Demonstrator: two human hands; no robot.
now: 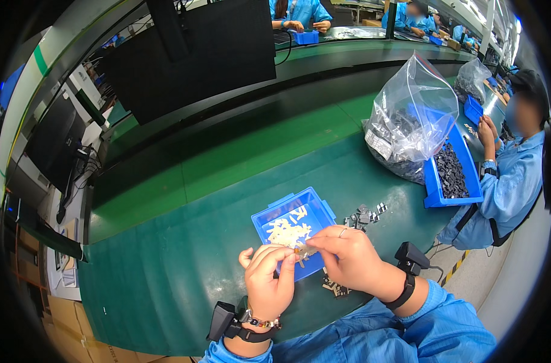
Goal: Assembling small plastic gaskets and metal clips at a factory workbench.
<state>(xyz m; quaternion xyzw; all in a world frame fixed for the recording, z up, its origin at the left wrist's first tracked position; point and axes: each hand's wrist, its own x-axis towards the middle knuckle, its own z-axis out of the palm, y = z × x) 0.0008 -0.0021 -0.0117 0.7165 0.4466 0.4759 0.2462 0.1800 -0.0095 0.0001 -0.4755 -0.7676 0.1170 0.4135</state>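
Observation:
My left hand [268, 284] is closed in a pinch over the near side of a blue tray [314, 202]. A tiny part, partly orange [297, 249], shows at its fingertips; its kind is too small to tell. Close on the right, my right hand [351, 257] has thumb and forefinger pinched together by the same spot. What those fingers hold is hidden. Many small cream-coloured pieces [286, 232] lie heaped inside the tray. Small black and silvery parts [363, 218] are scattered beyond my right hand. Small cream and dark pieces [333, 287] lie below it.
A clear plastic bag [402, 130] of dark parts stands at the right on the green work surface [184, 260], beside a long blue bin [476, 192] of black pieces [449, 172]. A co-worker [520, 169] sits at far right. A large black monitor [190, 66] overhangs the back.

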